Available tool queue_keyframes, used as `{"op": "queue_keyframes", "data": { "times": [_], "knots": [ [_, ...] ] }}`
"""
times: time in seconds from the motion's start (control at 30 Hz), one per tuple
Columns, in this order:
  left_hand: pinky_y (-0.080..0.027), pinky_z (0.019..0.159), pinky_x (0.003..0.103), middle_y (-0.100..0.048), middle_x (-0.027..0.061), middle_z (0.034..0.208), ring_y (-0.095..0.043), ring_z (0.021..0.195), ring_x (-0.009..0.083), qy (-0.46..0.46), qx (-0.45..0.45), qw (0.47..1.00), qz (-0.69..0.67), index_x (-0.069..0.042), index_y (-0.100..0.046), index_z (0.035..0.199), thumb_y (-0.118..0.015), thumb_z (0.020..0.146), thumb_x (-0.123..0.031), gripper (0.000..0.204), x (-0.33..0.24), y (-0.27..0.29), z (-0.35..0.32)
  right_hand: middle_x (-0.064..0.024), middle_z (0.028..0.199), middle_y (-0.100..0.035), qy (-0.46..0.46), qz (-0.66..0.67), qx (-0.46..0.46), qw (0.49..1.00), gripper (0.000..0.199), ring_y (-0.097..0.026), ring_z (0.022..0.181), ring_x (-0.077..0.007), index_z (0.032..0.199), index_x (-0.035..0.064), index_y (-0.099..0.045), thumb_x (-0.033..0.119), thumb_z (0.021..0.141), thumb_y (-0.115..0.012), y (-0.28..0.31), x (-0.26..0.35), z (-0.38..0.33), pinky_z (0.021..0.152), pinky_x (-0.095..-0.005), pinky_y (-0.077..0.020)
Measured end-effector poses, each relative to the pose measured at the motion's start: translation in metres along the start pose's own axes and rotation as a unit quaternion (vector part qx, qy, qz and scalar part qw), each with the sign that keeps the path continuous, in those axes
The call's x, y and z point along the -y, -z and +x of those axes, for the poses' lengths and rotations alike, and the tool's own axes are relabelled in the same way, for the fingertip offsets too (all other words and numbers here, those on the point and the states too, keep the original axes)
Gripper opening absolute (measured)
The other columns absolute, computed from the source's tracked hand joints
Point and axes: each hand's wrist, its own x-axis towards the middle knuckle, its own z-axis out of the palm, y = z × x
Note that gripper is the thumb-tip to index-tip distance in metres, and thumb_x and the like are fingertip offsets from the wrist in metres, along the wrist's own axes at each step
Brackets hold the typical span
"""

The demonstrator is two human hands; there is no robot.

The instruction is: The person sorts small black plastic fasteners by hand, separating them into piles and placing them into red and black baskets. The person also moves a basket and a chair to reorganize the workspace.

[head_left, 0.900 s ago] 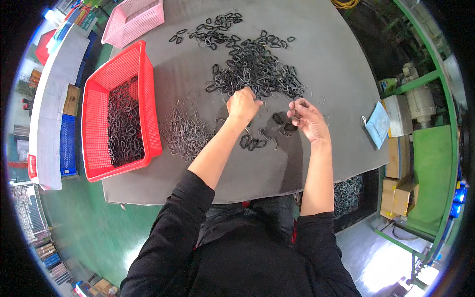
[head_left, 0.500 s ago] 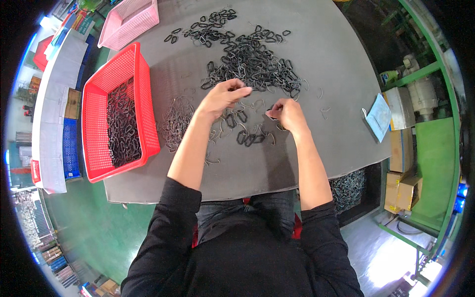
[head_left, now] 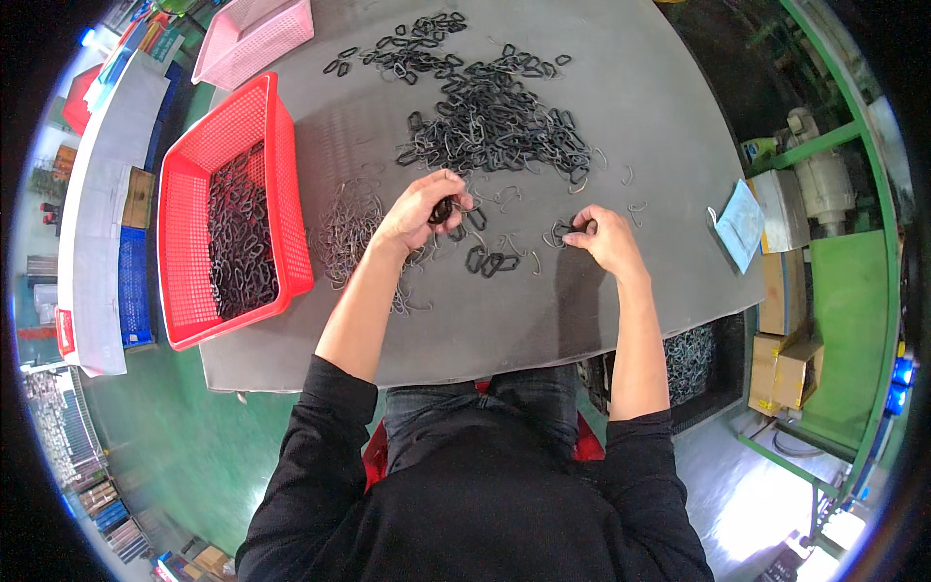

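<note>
My left hand (head_left: pixel 423 208) is closed around a black oval metal link (head_left: pixel 442 209) just above the grey table (head_left: pixel 621 116). My right hand (head_left: pixel 603 238) pinches another small black link (head_left: pixel 562 231) with its fingertips. Between the hands lie a few loose black links (head_left: pixel 490 261) and thin bent wire clips (head_left: pixel 504 199). A big heap of black links (head_left: pixel 495 126) lies beyond the hands. A pile of silvery wire clips (head_left: pixel 347 233) sits by my left wrist.
A red mesh basket (head_left: pixel 184 209) holding several black links stands at the table's left. A pink basket (head_left: pixel 254 34) sits at the far left corner. A blue face mask (head_left: pixel 742 225) lies near the right edge. Cardboard boxes (head_left: pixel 790 320) and a green frame stand to the right.
My left hand drew back from the heap toward me and closed on a link. My right hand stayed near the same spot, still working a link.
</note>
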Motion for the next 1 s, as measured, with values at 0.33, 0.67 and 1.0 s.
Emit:
{"op": "queue_keyframes", "data": {
  "times": [0.33, 0.67, 1.0],
  "knots": [
    [-0.046, 0.064, 0.041, -0.059, 0.0096, 0.07, -0.06, 0.071, 0.0293, -0.183, -0.031, 0.75, 0.635, -0.01, -0.06, 0.092, -0.069, 0.071, -0.022, 0.025, 0.018, -0.01, 0.008, 0.0014, 0.064, -0.051, -0.023, 0.539, 0.12, 0.834, 0.02, -0.045, 0.055, -0.0071, 0.088, 0.003, -0.058, 0.016, 0.077, -0.068, 0.015, -0.009, -0.017, 0.043, -0.0194, -0.0297],
    [-0.048, 0.07, 0.041, -0.064, 0.0116, 0.08, -0.062, 0.08, 0.0304, -0.14, -0.049, 0.747, 0.648, -0.009, -0.059, 0.093, -0.069, 0.072, -0.022, 0.026, 0.009, -0.014, 0.006, 0.0044, 0.062, -0.044, 0.012, 0.594, 0.204, 0.778, 0.016, -0.037, 0.049, -0.0024, 0.088, 0.0042, -0.056, 0.02, 0.087, -0.06, -0.04, 0.038, 0.002, 0.038, -0.0166, -0.0214],
    [-0.028, 0.049, 0.019, -0.049, -0.0062, 0.074, -0.04, 0.06, 0.0033, -0.082, -0.011, 0.996, -0.035, -0.014, -0.054, 0.085, -0.064, 0.084, -0.02, 0.011, -0.01, 0.04, -0.017, -0.0104, 0.08, -0.066, 0.109, -0.043, 0.032, 0.993, 0.022, -0.064, 0.078, -0.0301, 0.085, 0.0106, -0.066, 0.028, 0.073, -0.07, -0.096, 0.121, 0.006, 0.07, -0.0411, -0.0492]
  ]
}}
